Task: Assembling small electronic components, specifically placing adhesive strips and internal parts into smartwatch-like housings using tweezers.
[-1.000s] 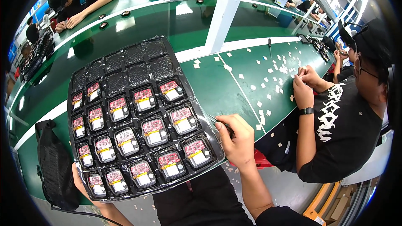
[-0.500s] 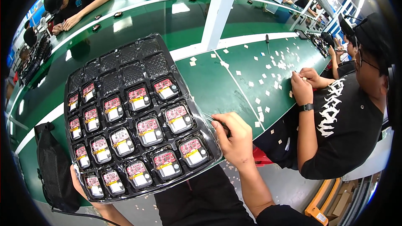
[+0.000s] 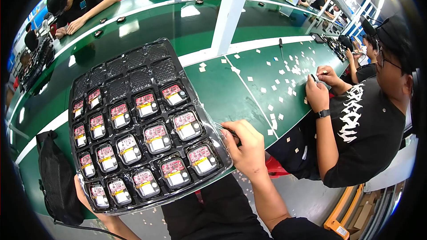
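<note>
A black plastic blister tray (image 3: 164, 72) is held up at a tilt before me. Its nearer rows hold several square-cornered device shells, such as this open device (image 3: 157, 138), each showing a red circuit board, a yellow strip and a silver-white block. The far pockets hold nothing. My left hand (image 3: 82, 194) grips the tray's lower left edge, its fingers mostly hidden underneath. At the right edge my right hand (image 3: 247, 149) is closed, thumb and forefinger against the rim. A thin, shiny sliver shows by these fingertips; I cannot tell what it is.
On the green workbench (image 3: 213, 84) at right lie scattered small pale squares (image 3: 296, 69) and a screwdriver (image 3: 280, 48). A co-worker (image 3: 369, 124) sits close on my right. A white post (image 3: 231, 15) rises ahead. At left lies a black bag (image 3: 58, 173).
The view has shifted slightly, moving the bench and co-worker a little left. Both my hands keep their places on the tray. The co-worker's hands have moved slightly apart.
</note>
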{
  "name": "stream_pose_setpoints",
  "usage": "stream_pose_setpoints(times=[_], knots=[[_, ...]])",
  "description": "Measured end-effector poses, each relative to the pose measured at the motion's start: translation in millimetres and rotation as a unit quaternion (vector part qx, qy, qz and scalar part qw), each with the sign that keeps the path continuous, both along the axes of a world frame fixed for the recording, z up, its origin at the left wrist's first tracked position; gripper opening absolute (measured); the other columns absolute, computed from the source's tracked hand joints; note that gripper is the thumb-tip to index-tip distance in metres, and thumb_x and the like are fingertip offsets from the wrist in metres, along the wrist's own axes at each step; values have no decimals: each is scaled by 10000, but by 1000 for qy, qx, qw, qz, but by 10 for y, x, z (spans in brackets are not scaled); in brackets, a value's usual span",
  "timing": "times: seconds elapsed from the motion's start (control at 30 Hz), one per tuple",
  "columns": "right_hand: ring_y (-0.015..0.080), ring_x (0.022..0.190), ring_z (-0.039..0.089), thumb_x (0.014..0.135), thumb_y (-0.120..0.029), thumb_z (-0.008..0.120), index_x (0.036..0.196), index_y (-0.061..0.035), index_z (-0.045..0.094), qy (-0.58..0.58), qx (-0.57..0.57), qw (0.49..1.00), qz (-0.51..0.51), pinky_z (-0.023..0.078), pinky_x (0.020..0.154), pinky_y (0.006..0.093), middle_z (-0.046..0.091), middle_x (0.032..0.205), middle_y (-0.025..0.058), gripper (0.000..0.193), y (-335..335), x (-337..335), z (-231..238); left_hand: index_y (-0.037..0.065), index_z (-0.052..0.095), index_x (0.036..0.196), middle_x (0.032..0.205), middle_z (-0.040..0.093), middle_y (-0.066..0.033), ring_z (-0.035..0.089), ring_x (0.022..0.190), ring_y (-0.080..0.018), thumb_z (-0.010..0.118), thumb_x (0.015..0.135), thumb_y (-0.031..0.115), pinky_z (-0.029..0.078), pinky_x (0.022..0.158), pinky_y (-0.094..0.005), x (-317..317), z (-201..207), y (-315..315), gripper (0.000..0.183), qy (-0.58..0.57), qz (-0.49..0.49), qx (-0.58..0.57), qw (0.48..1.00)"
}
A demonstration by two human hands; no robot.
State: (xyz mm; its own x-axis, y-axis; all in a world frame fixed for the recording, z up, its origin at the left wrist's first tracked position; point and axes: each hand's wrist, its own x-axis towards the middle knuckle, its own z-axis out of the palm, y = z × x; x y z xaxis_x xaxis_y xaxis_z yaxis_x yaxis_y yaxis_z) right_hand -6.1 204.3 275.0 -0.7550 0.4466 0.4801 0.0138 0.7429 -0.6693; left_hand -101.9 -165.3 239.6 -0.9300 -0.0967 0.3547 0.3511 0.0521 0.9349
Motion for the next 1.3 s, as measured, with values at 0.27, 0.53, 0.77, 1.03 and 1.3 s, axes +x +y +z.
stream_pose_setpoints(times=[0.27, 0.53, 0.77, 1.03, 1.3], knots=[[163, 614, 613, 894, 21, 711, 1040, 16, 699, -7, 9, 1000, 9, 493, 569, 271, 667, 883, 116, 146, -1, 16, 7, -39, 530, 1274, 1142, 640, -74, 643, 978, -117, 472, 1039, 193, 552, 864, -291, -9, 39, 51, 336, -9, 8, 2, 1000], [269, 636, 656, 888, -73, 730, 1011, -40, 703, -10, -3, 1000, -3, 518, 586, 355, 679, 876, 112, 130, -9, -9, -16, -59, 521, 1312, 1176, 636, -94, 645, 1006, -145, 482, 1033, 192, 552, 900, -312, -3, -59, -31, 377, -13, 3, 34, 999], [271, 637, 656, 886, -69, 732, 1007, -35, 703, -16, 5, 1000, -12, 522, 586, 350, 681, 875, 114, 129, -13, 1, 9, -49, 325, 1524, 1420, 512, -183, 588, 1230, -246, 538, 1027, 232, 509, 1045, -395, 27, -138, -209, 610, -18, -25, -74, 997], [284, 658, 658, 884, -65, 730, 1012, -32, 700, -14, 12, 1000, -3, 519, 590, 358, 678, 876, 118, 136, -4, -6, 15, -52, 339, 1514, 1410, 516, -179, 584, 1233, -243, 533, 1028, 248, 497, 1057, -396, 9, -172, -232, 603, -17, -11, -26, 999], [308, 707, 670, 886, -68, 725, 1010, -34, 698, -10, 14, 1000, -3, 526, 618, 376, 678, 880, 119, 131, 3, -6, -16, -51, 332, 1519, 1423, 516, -189, 591, 1232, -250, 522, 1034, 226, 497, 1065, -404, 39, -150, -151, 590, 18, -7, -37, 999]])
